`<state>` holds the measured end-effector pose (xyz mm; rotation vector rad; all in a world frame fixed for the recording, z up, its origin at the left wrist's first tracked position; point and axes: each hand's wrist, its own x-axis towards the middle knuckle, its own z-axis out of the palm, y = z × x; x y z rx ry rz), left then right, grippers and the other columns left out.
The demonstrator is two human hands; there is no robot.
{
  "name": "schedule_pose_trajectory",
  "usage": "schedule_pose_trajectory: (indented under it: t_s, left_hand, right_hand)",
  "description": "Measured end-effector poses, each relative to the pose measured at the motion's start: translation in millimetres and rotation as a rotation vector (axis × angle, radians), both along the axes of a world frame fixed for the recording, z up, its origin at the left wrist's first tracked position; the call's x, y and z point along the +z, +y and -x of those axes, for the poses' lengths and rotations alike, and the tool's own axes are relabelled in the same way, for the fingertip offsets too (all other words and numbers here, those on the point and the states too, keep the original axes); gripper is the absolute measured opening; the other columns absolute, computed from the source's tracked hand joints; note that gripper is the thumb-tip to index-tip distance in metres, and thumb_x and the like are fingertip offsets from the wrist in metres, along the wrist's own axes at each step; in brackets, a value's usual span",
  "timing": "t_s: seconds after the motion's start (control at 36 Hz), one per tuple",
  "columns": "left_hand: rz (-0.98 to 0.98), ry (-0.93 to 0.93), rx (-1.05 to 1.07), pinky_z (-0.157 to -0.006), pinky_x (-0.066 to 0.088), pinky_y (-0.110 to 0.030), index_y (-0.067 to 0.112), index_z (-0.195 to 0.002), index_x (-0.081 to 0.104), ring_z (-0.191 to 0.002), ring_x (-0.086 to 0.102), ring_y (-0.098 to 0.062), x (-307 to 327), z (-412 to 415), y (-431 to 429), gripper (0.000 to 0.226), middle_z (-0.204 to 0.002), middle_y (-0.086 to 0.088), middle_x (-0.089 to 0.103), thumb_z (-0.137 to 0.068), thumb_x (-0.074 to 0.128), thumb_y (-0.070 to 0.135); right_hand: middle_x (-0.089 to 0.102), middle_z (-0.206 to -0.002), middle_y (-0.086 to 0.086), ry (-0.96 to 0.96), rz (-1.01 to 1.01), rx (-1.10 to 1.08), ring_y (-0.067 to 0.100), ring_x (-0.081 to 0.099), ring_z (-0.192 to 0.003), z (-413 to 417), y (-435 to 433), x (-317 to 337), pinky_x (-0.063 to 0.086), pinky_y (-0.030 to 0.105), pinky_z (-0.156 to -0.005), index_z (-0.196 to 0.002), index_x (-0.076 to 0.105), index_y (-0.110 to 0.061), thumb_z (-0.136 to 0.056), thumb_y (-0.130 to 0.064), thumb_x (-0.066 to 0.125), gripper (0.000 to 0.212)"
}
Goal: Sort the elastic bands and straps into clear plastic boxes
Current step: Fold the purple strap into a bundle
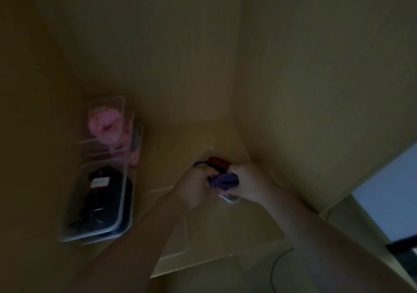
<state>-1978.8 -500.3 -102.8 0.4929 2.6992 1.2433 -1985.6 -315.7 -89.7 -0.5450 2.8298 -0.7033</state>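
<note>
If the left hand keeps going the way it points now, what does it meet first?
The left hand would meet the purple band, which both hands seem to grip, then the right hand. Dim picture, so depth is unsure.

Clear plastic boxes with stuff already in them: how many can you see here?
2, both on the left. The box of pink bands sits farther back, and the box of black straps lies nearer, just in front of it. The view is dim and blurred, so more may be hidden.
</note>
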Motion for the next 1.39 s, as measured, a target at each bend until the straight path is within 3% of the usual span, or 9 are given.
schedule_pose_trajectory:
  t_s: [0.11, 0.22, 0.31, 0.42, 0.56, 0.78, 0.94, 1.17, 1.39]
  left_hand:
    - [0.041, 0.005, 0.000, -0.068, 0.039, -0.006, 0.013, -0.124, 0.058, -0.083, 0.053, 0.000, 6.9, 7.4, -2.0, 0.065, -0.106, 0.008, 0.052, -0.065, 0.086, 0.017]
    - [0.010, -0.083, -0.034, -0.073, 0.044, -0.006, 0.012, -0.126, 0.050, -0.084, 0.051, 0.024, 7.2, 9.8, 1.0, 0.061, -0.103, 0.011, 0.056, -0.073, 0.071, -0.011]
    - [0.127, 0.001, -0.031, -0.095, 0.041, -0.021, 0.011, -0.127, 0.057, -0.111, 0.052, -0.006, 0.9, 14.0, 3.7, 0.061, -0.121, 0.001, 0.055, -0.070, 0.076, 0.001]
    - [0.220, 0.023, 0.001, -0.091, 0.046, -0.034, 0.009, -0.125, 0.056, -0.106, 0.056, -0.029, 0.3, 14.0, 4.7, 0.056, -0.124, -0.010, 0.051, -0.072, 0.076, 0.007]
    - [0.300, 0.071, 0.005, -0.085, 0.046, -0.030, 0.013, -0.125, 0.058, -0.103, 0.056, -0.023, -0.9, 17.4, 4.0, 0.051, -0.124, -0.008, 0.053, -0.077, 0.076, 0.018]
    - [0.307, 0.068, -0.007, -0.086, 0.046, -0.029, 0.013, -0.126, 0.059, -0.101, 0.058, -0.023, -0.1, 15.8, 5.2, 0.052, -0.129, -0.008, 0.051, -0.077, 0.076, 0.019]
    - [0.254, 0.089, -0.015, -0.068, 0.027, 0.004, 0.002, -0.123, 0.060, -0.100, 0.052, -0.014, -3.6, 15.7, 7.9, 0.046, -0.134, -0.011, 0.048, -0.079, 0.073, 0.006]
    - [0.287, 0.074, 0.007, -0.077, 0.033, -0.015, 0.004, -0.122, 0.062, -0.108, 0.054, -0.023, -8.4, 15.0, 8.7, 0.045, -0.127, -0.010, 0.052, -0.080, 0.074, 0.013]
    - [0.277, 0.077, 0.027, -0.083, 0.035, -0.015, 0.004, -0.120, 0.062, -0.112, 0.053, -0.025, -8.0, 11.8, 11.8, 0.040, -0.129, -0.011, 0.051, -0.082, 0.071, 0.010]
  right_hand:
    - [0.053, -0.065, 0.001, 0.052, 0.031, -0.113, 0.017, 0.050, -0.059, 6.2, 1.8, 8.4, 0.027, 0.022, -0.048, -0.077, 0.060, -0.010, -0.081, -0.037, 0.072, 0.030]
    - [0.047, -0.054, 0.000, -0.019, 0.044, -0.260, 0.013, 0.043, -0.048, 11.0, -0.1, 14.9, 0.025, 0.028, -0.045, -0.063, 0.053, -0.014, -0.081, -0.038, 0.073, 0.036]
    - [0.048, -0.053, -0.001, -0.074, 0.030, -0.284, 0.014, 0.046, -0.048, 9.5, -5.5, 11.6, 0.028, 0.028, -0.044, -0.059, 0.050, -0.016, -0.082, -0.039, 0.072, 0.039]
    - [0.052, -0.062, -0.002, -0.096, 0.072, -0.333, 0.014, 0.050, -0.056, 5.6, -7.4, 7.1, 0.032, 0.024, -0.046, -0.073, 0.058, -0.017, -0.085, -0.038, 0.069, 0.026]
    - [0.063, -0.108, 0.005, -0.079, 0.034, -0.340, 0.022, 0.061, -0.091, 1.5, -9.4, 6.6, 0.048, 0.031, -0.069, -0.128, 0.043, -0.016, -0.092, -0.035, 0.060, 0.044]
    - [0.060, -0.082, 0.003, -0.004, -0.260, -0.351, 0.023, 0.060, -0.086, 4.0, -6.2, 16.6, 0.041, 0.030, -0.070, -0.091, 0.059, -0.014, -0.095, -0.044, 0.052, 0.032]
    - [0.042, -0.058, -0.002, -0.035, -0.253, -0.400, 0.014, 0.045, -0.055, 1.5, -5.0, 2.7, 0.033, 0.027, -0.049, -0.059, 0.039, -0.017, -0.095, -0.045, 0.053, 0.048]
    - [0.059, -0.088, 0.002, 0.013, -0.374, -0.384, 0.021, 0.058, -0.098, -6.8, -6.7, 7.3, 0.038, 0.031, -0.083, -0.069, 0.046, -0.014, -0.098, -0.047, 0.045, 0.044]
    - [0.064, -0.110, 0.010, -0.055, -0.278, -0.386, 0.024, 0.061, -0.100, -5.5, -10.0, 4.3, 0.043, 0.028, -0.075, -0.103, 0.063, -0.006, -0.099, -0.034, 0.049, 0.032]
